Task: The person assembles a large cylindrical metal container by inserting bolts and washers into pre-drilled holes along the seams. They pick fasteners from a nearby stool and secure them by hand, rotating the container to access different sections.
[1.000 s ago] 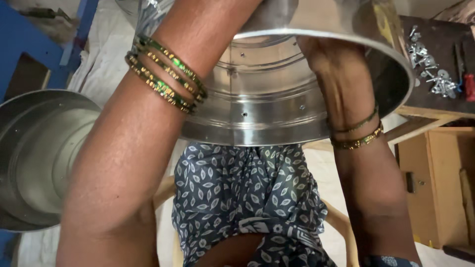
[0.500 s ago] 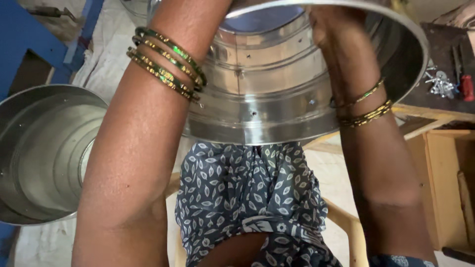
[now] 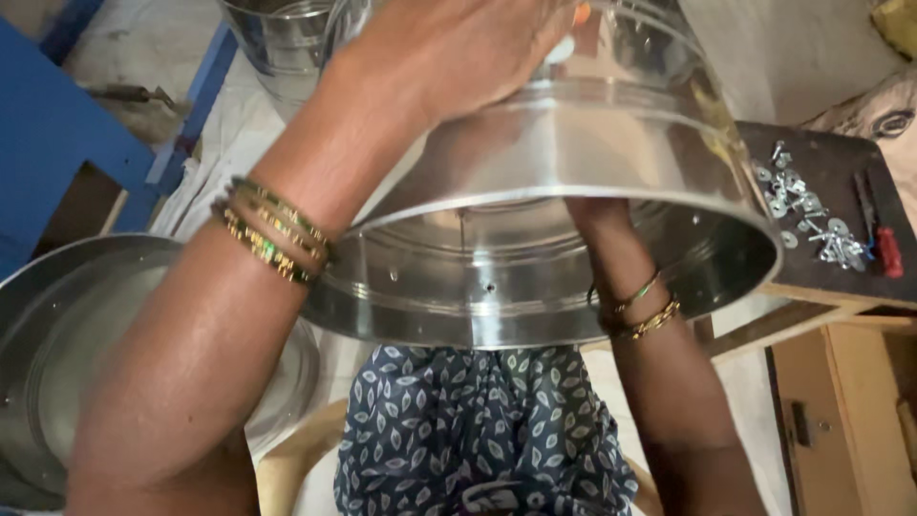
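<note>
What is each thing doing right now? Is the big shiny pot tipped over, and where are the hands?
Steel pot: tilted, open mouth facing the camera, held up.
Left hand: flat on the pot's outer wall.
Right hand: reaching inside the pot, mostly hidden.
Second steel vessel: on its side at left, untouched.
Screws and washers: loose on the dark bench.
Red-handled tool: lying flat beside them.

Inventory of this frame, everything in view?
steel drum: 1, silver, held up at centre, open end toward camera
steel tub: 1, silver, lower left
steel bucket: 1, silver, top, behind drum
rivets: a scatter, silver, on dark bench right
red-handled tool: 1, on bench at far right
blue frame: 1, upper left
bangles: several, gold-green, both wrists
left hand: on drum's outer wall
right hand: hidden inside drum
</note>
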